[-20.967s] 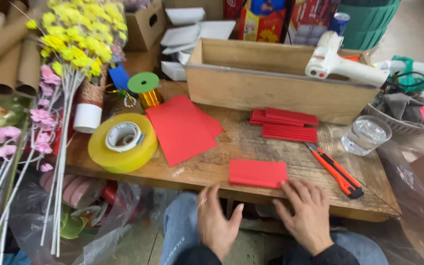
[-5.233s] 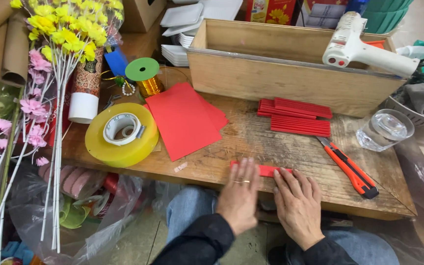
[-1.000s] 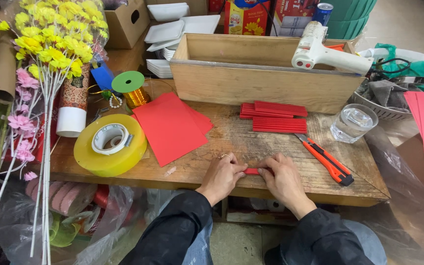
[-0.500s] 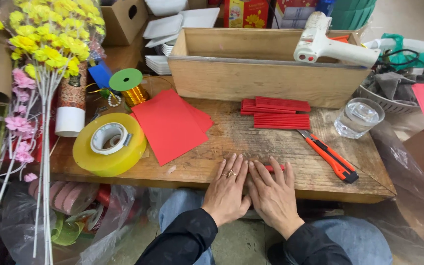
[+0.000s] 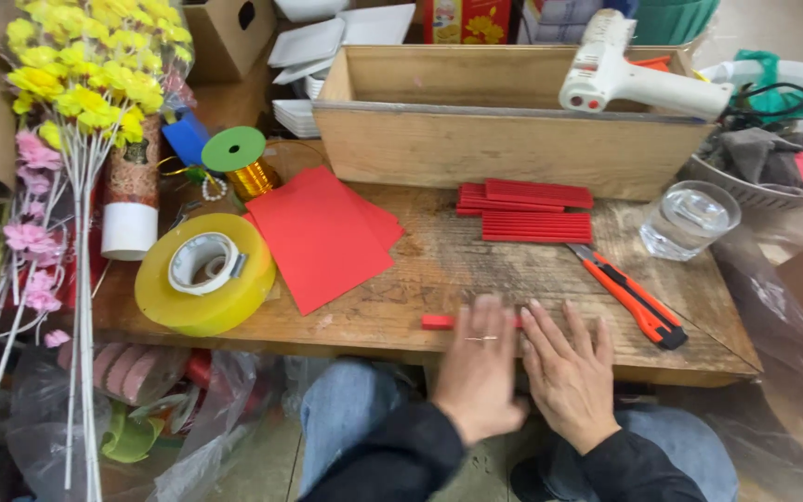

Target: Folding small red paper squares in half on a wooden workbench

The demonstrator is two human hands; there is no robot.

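Red paper, folded into a thin strip (image 5: 439, 322), lies near the front edge of the wooden table (image 5: 420, 279), mostly under two flat hands. The left hand (image 5: 478, 372) and the right hand (image 5: 564, 367) are spread wide, palms down, holding nothing, pressing the strip. To do this well, I think, push down evenly so the strip stays straight. The orange knife (image 5: 629, 296) sits just beside the right hand.

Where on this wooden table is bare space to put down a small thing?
Bare wood lies between the red paper sheets and the stack of red strips, down to the hands. A smaller patch lies between the utility knife and the glass. The left end is crowded by the yellow tape roll.
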